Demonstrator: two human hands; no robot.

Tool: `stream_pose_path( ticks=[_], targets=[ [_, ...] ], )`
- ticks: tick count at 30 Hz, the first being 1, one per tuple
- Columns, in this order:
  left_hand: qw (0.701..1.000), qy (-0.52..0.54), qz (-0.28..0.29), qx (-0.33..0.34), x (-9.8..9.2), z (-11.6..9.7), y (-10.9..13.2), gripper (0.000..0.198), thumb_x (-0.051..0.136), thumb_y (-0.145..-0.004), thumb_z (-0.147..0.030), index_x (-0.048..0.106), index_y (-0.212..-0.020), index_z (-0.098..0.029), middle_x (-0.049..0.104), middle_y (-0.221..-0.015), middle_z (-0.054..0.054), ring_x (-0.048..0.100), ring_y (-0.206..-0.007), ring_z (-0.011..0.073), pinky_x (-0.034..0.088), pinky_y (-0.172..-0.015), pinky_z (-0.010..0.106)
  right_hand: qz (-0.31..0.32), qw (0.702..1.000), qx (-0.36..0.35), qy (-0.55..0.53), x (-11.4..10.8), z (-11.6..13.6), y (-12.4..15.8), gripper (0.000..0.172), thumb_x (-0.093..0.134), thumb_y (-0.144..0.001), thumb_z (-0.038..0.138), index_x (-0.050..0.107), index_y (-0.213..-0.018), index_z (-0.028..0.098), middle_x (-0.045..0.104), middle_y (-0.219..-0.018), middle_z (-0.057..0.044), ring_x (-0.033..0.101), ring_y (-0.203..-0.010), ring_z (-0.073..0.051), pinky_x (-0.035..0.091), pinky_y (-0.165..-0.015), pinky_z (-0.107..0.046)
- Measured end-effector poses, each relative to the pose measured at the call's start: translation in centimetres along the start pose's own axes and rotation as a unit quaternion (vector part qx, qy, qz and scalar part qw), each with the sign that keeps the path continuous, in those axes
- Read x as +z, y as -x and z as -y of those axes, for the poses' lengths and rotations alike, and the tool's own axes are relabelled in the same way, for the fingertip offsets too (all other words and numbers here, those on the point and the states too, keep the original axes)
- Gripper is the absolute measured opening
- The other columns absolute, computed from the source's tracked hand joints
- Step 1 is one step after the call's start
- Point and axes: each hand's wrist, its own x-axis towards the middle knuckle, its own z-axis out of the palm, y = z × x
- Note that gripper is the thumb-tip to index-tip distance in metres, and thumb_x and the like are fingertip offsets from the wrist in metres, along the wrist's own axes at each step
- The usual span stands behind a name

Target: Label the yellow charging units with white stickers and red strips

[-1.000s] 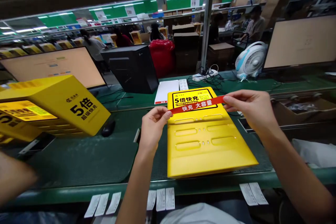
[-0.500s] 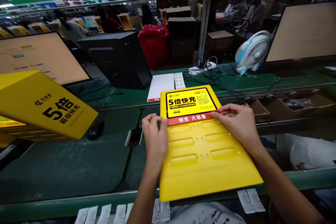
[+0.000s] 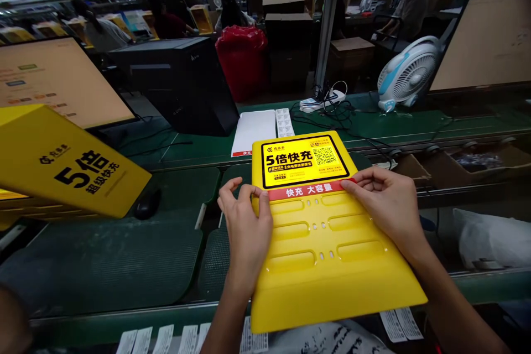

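In front of me a yellow plastic panel (image 3: 340, 282) lies tilted across the bench edge, with slots and raised oblong ridges. A yellow label with black print and a QR code (image 3: 326, 157) covers its upper part. Just below that label runs a red strip sticker (image 3: 309, 191) with white characters. My left hand (image 3: 245, 227) pinches the strip's left end between thumb and index finger, at the panel's left edge. At the other end, my right hand (image 3: 385, 204) has its thumb and fingers closed on the strip. Whether the strip is stuck down cannot be seen.
A yellow printed housing (image 3: 99, 177) stands left, beside a black mouse (image 3: 147, 203). Behind are a white sheet (image 3: 255, 131), a black computer case (image 3: 178, 88), a power strip with cables (image 3: 321, 100) and a fan (image 3: 409, 74). Paper labels (image 3: 164, 338) hang along the front edge.
The view has shifted slightly, and the panel appears a little nearer. Both hands keep their places at the strip's ends. A blurred rounded shape has entered at the lower left.
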Motion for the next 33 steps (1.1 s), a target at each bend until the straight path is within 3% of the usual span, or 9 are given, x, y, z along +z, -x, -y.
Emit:
stream_pose_path(
  ticks=[6,23,33],
  targets=[
    [1.0,-0.026,-0.001,-0.001,-0.03,-0.2,0.15,0.012,0.053,-0.092,-0.026,0.062,-0.087,-0.019,0.047,-0.132,0.014,0.047,-0.135,0.034,0.042,-0.113,0.054,0.002,0.999,-0.027,0.03,-0.02,-0.06,0.04,0.028,0.083,-0.076,0.043,0.074,-0.08,0.017,0.069,-0.071,-0.002,0.056,-0.059,-0.012,0.044,-0.051,-0.023],
    [0.999,-0.04,-0.007,0.015,0.02,-0.18,0.27,0.01,0.057,-0.092,-0.025,0.064,-0.088,-0.018,0.048,-0.132,0.015,0.048,-0.131,0.0351,0.042,-0.112,0.057,-0.005,0.998,-0.037,0.044,0.17,0.06,0.06,0.02,0.082,-0.075,0.035,0.073,-0.078,0.018,0.068,-0.069,-0.001,0.058,-0.058,-0.011,0.045,-0.051,-0.021],
    [1.0,-0.02,-0.004,-0.005,0.0,-0.16,-0.03,0.009,0.061,-0.089,-0.023,0.064,-0.082,-0.018,0.048,-0.132,0.015,0.048,-0.133,0.0356,0.042,-0.112,0.057,0.002,0.991,-0.065,0.117,0.25,0.13,-0.11,0.017,0.08,-0.078,0.034,0.072,-0.077,0.019,0.069,-0.07,0.0,0.06,-0.061,-0.014,0.047,-0.055,-0.025]
  ],
)
